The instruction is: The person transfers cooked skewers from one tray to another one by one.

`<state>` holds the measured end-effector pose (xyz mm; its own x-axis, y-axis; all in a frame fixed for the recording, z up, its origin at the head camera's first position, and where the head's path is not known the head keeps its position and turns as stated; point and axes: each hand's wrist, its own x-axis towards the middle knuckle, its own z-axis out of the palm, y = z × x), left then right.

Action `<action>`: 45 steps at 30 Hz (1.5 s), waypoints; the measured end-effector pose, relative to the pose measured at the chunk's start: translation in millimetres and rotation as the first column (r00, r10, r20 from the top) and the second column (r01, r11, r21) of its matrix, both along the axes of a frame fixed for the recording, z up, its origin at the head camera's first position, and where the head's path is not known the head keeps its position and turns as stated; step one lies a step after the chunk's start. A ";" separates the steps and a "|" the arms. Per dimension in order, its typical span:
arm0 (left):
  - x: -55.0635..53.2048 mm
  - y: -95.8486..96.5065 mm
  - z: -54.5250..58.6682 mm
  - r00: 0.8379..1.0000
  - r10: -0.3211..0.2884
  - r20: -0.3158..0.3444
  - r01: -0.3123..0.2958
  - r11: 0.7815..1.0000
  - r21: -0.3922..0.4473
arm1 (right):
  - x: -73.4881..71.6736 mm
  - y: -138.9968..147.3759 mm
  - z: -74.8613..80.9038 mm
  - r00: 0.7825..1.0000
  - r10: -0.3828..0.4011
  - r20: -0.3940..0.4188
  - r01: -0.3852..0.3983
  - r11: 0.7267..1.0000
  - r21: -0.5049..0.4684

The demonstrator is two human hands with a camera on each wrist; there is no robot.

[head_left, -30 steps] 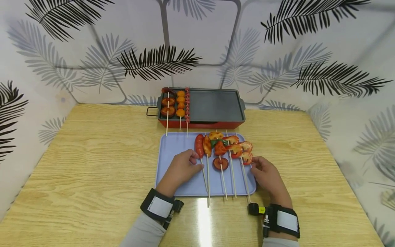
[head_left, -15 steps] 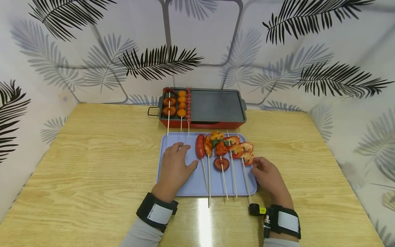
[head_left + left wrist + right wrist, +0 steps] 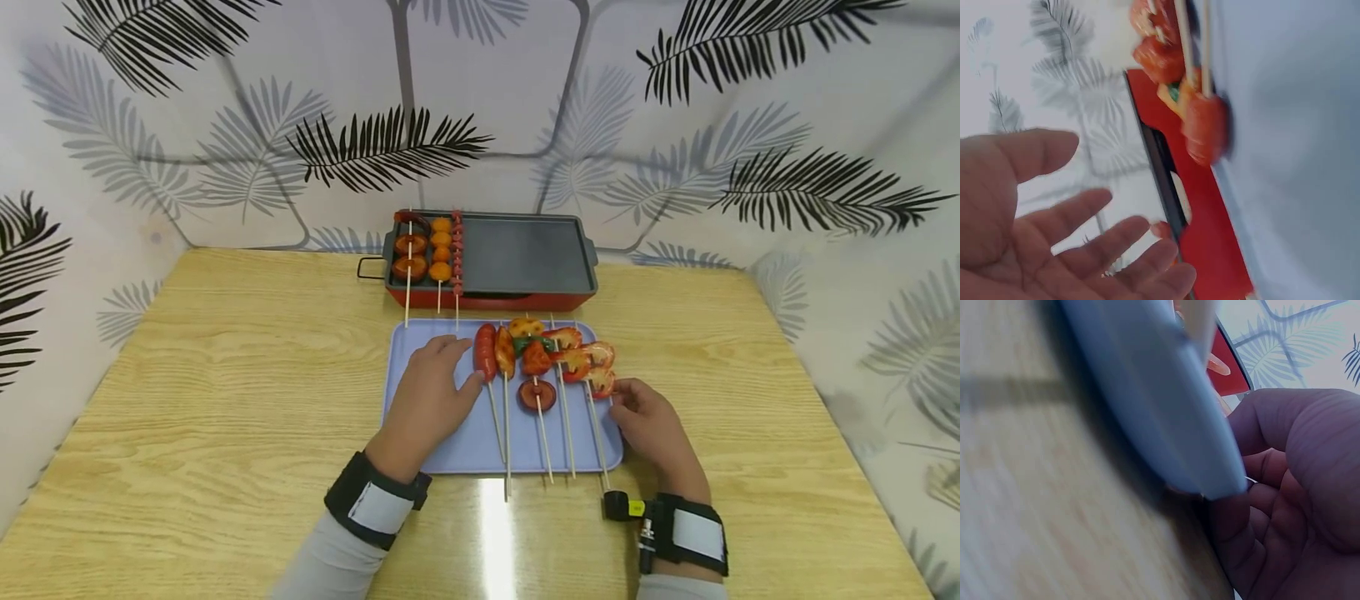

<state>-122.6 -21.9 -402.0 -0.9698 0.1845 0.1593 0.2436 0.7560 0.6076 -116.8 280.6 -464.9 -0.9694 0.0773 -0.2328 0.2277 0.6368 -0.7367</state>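
A blue-lavender tray (image 3: 450, 450) lies on the table with several food skewers on its right half. My left hand (image 3: 427, 396) hovers over the tray's left part, fingers spread, just left of the sausage skewer (image 3: 485, 354). In the left wrist view the left hand (image 3: 1085, 244) holds nothing, and the sausage (image 3: 1204, 128) is apart from it. My right hand (image 3: 652, 425) grips the tray's right edge. The right wrist view shows the tray rim (image 3: 1191, 437) between thumb and fingers. Beside the sausage lie a browned oblong skewer (image 3: 505, 354), a mixed skewer (image 3: 536, 360) and shrimp-like skewers (image 3: 600, 382).
Behind the tray stands a red grill with a dark grey top (image 3: 525, 250). On its left side lie a mushroom-like skewer (image 3: 409, 267), an orange-ball skewer (image 3: 441, 254) and a thin red skewer (image 3: 457, 258). A leaf-patterned cloth (image 3: 480, 125) hangs behind the wooden table (image 3: 225, 375).
My left hand has let go of the sausage skewer's stick, drawn left and opened, then come back slightly toward the sausage. The right hand stays on the tray edge.
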 end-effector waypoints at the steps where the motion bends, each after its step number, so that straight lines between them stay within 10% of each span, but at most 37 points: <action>1: -1.9 1.7 2.5 1.000 0.003 -0.017 -0.003 1.000 0.021 | -0.1 0.1 0.1 1.000 0.000 0.001 0.000 1.000 0.003; 9: -27.4 2.2 19.7 0.993 0.089 -0.084 -0.092 0.995 -0.032 | 1.4 0.8 -0.7 1.000 0.003 0.027 -0.003 1.000 -0.001; 23: -75.3 -4.4 22.3 0.997 0.068 0.020 -0.066 0.991 -0.116 | 0.1 -1.1 -2.9 1.000 0.011 0.026 -0.011 1.000 0.016; 29: -83.4 -2.8 18.8 0.997 0.044 0.062 -0.031 0.980 -0.198 | 0.7 -0.7 -2.6 1.000 -0.002 0.017 0.002 1.000 0.027; 45: -94.5 -2.6 25.4 0.984 0.055 0.168 -0.039 0.994 -0.098 | 0.4 -0.6 0.5 1.000 -0.002 0.009 0.002 1.000 0.021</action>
